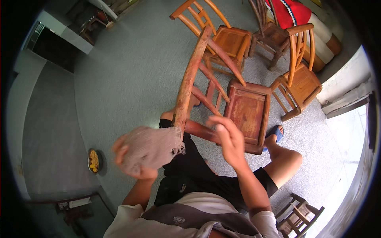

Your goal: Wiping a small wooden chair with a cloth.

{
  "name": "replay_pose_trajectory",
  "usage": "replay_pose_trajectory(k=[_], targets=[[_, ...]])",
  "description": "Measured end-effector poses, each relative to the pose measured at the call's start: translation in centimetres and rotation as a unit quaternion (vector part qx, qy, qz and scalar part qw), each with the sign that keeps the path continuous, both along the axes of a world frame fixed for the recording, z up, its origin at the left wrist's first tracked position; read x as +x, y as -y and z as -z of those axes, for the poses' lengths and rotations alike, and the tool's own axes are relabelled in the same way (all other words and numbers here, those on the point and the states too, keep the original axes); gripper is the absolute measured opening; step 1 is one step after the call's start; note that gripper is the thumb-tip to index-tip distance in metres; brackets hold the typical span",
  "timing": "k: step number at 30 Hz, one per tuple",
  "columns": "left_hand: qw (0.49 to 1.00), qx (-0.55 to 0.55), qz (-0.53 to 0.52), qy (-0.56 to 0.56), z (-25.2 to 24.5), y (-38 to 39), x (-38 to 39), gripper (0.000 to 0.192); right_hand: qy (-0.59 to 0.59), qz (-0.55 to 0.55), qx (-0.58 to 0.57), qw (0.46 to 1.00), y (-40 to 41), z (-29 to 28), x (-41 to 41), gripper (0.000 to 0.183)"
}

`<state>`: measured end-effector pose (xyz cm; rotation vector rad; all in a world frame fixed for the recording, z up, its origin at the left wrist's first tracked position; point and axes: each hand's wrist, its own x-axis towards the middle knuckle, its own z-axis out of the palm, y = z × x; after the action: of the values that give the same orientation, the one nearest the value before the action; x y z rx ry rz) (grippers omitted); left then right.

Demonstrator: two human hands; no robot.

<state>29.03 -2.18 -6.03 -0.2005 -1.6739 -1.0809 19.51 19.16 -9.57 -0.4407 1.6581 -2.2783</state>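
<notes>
A small wooden chair with worn reddish paint stands between my legs, its seat (246, 114) facing up and its backrest's top rail (190, 77) on the left, reaching to my thigh. My left hand (135, 157) holds a frayed greyish-pink cloth (151, 147), whose ragged edge lies by the near end of the top rail. My right hand (229, 138) is raised at the backrest's near side post (201, 131), blurred, with its fingers partly spread; whether it touches the post I cannot tell.
Two orange-brown wooden chairs (232, 43) (302, 83) and a darker one (272, 35) stand beyond. A dark wooden stool or chair (300, 215) is at the lower right. A bowl with yellow contents (94, 160) sits at the left. Red cloth (293, 13) lies at the upper right.
</notes>
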Motion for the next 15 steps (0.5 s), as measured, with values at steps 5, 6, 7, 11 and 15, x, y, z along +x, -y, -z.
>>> replay_pose_trajectory(k=[5, 6, 7, 11, 15], targets=[[0.978, -0.196, -0.041, 0.054, 2.5, -1.7, -3.9, 0.045, -0.199, 0.049, 0.196, 0.959, 4.2, 5.6, -0.7, 0.040], [0.988, -0.135, -0.017, 0.078, 2.3, -1.6, -4.0, 0.045, -0.198, 0.053, 0.195, 0.959, 4.2, 5.4, -0.6, 0.040], [0.992, -0.073, 0.006, 0.102, 1.8, -1.5, -4.1, 0.044, -0.175, 0.058, 0.200, 0.962, 4.2, 5.4, -0.6, 0.042], [0.980, -0.032, 0.096, 0.174, -0.7, -0.8, -6.7, 0.036, -0.169, 0.086, 0.192, 0.963, 4.1, 6.2, -0.7, 0.045], [0.923, 0.253, 0.168, 0.237, -0.8, 0.9, -11.8, 0.023, -0.173, 0.077, 0.211, 0.959, 3.8, 6.2, 0.0, 0.043]])
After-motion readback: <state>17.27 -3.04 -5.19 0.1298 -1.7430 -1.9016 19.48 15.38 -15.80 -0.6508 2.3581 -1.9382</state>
